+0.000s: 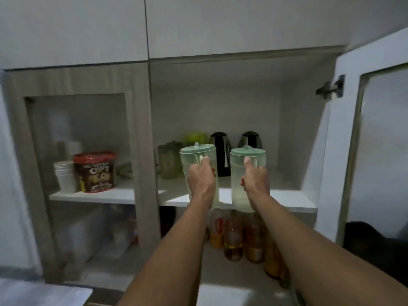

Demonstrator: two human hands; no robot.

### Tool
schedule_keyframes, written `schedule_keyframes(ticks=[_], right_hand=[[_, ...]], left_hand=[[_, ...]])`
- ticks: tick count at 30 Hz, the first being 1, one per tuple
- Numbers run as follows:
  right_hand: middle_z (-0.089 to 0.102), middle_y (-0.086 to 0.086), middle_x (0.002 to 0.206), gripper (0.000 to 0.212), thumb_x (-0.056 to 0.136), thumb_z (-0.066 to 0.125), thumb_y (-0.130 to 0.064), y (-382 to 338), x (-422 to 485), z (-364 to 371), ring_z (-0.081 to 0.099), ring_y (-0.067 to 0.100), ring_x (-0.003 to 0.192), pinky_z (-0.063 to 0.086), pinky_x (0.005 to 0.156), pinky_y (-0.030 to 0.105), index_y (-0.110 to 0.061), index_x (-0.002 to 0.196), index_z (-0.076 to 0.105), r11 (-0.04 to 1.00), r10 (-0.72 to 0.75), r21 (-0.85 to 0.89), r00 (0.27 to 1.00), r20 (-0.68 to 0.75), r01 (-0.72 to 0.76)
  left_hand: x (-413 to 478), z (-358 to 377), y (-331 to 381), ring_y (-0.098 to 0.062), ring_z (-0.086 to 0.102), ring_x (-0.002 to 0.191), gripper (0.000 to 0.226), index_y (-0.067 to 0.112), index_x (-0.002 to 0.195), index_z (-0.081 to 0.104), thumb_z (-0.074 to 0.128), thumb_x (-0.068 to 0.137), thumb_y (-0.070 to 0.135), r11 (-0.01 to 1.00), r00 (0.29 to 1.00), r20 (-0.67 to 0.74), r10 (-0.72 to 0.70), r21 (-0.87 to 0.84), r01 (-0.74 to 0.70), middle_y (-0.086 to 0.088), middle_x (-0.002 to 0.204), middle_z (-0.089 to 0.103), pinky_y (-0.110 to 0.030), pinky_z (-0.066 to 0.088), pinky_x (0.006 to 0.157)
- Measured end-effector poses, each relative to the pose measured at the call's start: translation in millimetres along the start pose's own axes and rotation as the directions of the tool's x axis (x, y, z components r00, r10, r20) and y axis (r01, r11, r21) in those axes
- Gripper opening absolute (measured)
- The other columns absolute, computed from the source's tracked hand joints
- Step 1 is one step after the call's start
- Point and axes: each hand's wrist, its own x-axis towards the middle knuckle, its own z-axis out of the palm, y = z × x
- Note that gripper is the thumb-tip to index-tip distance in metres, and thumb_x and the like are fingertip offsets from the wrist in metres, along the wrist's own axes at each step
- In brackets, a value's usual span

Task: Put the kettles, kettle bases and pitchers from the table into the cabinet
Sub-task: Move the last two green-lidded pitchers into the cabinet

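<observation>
Both bare forearms extend from the near edge up toward the open cabinet (326, 151). Left hand (201, 181) is clenched around the handle of the left pitcher (191, 160), thumb raised along the handle toward the pale green lid. Right hand (256, 180) grasps the handle of the right pitcher (237, 173) in the same manner, thumb pointing up. Both pitchers are translucent, upright, side by side and apart, held at the near edge of the white shelf (293, 202); whether their bases touch the shelf cannot be determined. Two dark kettles stand farther back on this shelf: the left kettle (220, 151) between the pitchers and the right kettle (250, 139) behind the right pitcher. Green containers (170, 160) sit at far left of this compartment. Bottles (233, 237) stand on the level below. Behind the closed left door, a red-lidded tub (95, 171) stands beside stacked white cups (65, 175). The right door (375, 140) is swung open.
</observation>
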Motion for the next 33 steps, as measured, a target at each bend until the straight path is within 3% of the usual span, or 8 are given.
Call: schedule_keyframes(ticks=[4, 9, 13, 17, 22, 25, 28, 33], right_hand=[[0.064, 0.016, 0.107, 0.07, 0.091, 0.044, -0.063, 31.6, 58.5, -11.3, 0.057, 0.024, 0.089, 0.042, 0.076, 0.036, -0.003, 0.126, 0.053, 0.999, 0.026, -0.036, 1.0, -0.01, -0.026], [0.064, 0.016, 0.104, 0.055, 0.094, 0.047, -0.057, 70.3, 112.5, 5.6, 0.065, 0.033, 0.099, 0.044, 0.079, 0.038, -0.007, 0.116, 0.051, 0.997, 0.024, -0.073, 1.0, -0.003, -0.024], [0.052, 0.009, 0.1, 0.087, 0.078, 0.043, -0.07, 88.3, 164.4, 42.7, 0.052, 0.023, 0.091, 0.045, 0.086, 0.041, -0.009, 0.14, 0.039, 0.996, 0.031, -0.083, 0.999, 0.026, -0.029], [0.057, 0.012, 0.091, 0.071, 0.078, 0.047, -0.069, 104.2, 218.4, 82.4, 0.054, 0.024, 0.083, 0.051, 0.086, 0.048, -0.009, 0.113, 0.056, 0.997, -0.001, -0.08, 1.0, -0.024, -0.001], [0.058, 0.009, 0.091, 0.044, 0.064, 0.045, -0.073, 128.4, 289.4, 120.9, 0.057, 0.026, 0.085, 0.049, 0.08, 0.045, -0.033, 0.081, 0.048, 1.0, 0.015, -0.016, 1.0, -0.026, -0.015], [0.054, -0.001, 0.09, 0.028, 0.068, 0.051, -0.07, 144.8, 324.2, 136.1, 0.051, 0.022, 0.089, 0.04, 0.08, 0.041, -0.043, 0.076, 0.046, 0.999, -0.016, 0.04, 0.999, -0.03, 0.017], [0.053, -0.008, 0.079, 0.02, 0.078, 0.053, -0.059, 147.1, 341.1, 145.7, 0.052, 0.018, 0.08, 0.037, 0.078, 0.037, -0.039, 0.076, 0.05, 0.995, -0.086, 0.055, 0.995, -0.042, 0.088], [0.061, 0.0, 0.092, 0.026, 0.077, 0.051, -0.062, 148.1, 359.7, 146.1, 0.058, 0.024, 0.09, 0.046, 0.086, 0.047, -0.038, 0.087, 0.056, 0.989, -0.135, 0.052, 0.987, -0.091, 0.14]], left_hand=[[29.2, 48.8, -28.9, -0.019, 0.052, 0.07, 0.035, 0.011, 0.08, 0.061, 0.046, 0.099, 0.036, 1.0, 0.999, 0.035, -0.014, 0.02, 0.013, -0.006, 0.076, 0.058, -0.032, 0.04, 0.061], [85.9, 72.9, -81.0, -0.017, 0.051, 0.073, 0.032, 0.013, 0.082, 0.057, 0.045, 0.101, 0.035, 0.997, 0.997, 0.061, -0.056, 0.059, 0.052, -0.004, 0.079, 0.056, -0.031, 0.041, 0.065], [147.6, 93.0, -118.6, -0.019, 0.049, 0.072, 0.037, 0.009, 0.093, 0.055, 0.043, 0.099, 0.043, 0.994, 0.996, 0.074, -0.055, 0.099, 0.048, -0.005, 0.08, 0.054, -0.035, 0.04, 0.068], [220.6, 115.4, -143.9, -0.028, 0.055, 0.076, 0.042, 0.012, 0.081, 0.053, 0.048, 0.087, 0.053, 0.99, 0.994, 0.056, -0.096, 0.111, 0.09, -0.013, 0.079, 0.059, -0.041, 0.048, 0.073], [297.1, 139.2, -175.7, -0.042, 0.063, 0.105, 0.059, 0.0, 0.108, 0.055, 0.048, 0.079, 0.05, 0.988, 0.99, 0.047, -0.137, 0.085, 0.132, -0.029, 0.118, 0.062, -0.049, 0.051, 0.092], [326.7, 151.7, -185.0, -0.051, 0.058, 0.106, 0.073, -0.013, 0.121, 0.049, 0.046, 0.079, 0.047, 0.993, 0.992, 0.078, -0.103, 0.063, 0.098, -0.037, 0.12, 0.056, -0.053, 0.051, 0.085], [344.2, 158.0, -189.1, -0.053, 0.057, 0.087, 0.065, -0.021, 0.105, 0.052, 0.047, 0.085, 0.041, 0.997, 0.997, 0.082, -0.012, 0.072, 0.006, -0.039, 0.097, 0.058, -0.047, 0.049, 0.071], [364.3, 165.7, -198.3, -0.055, 0.056, 0.103, 0.071, -0.022, 0.108, 0.051, 0.05, 0.083, 0.044, 1.0, 0.994, 0.11, -0.019, 0.004, 0.019, -0.043, 0.113, 0.055, -0.06, 0.046, 0.092]])
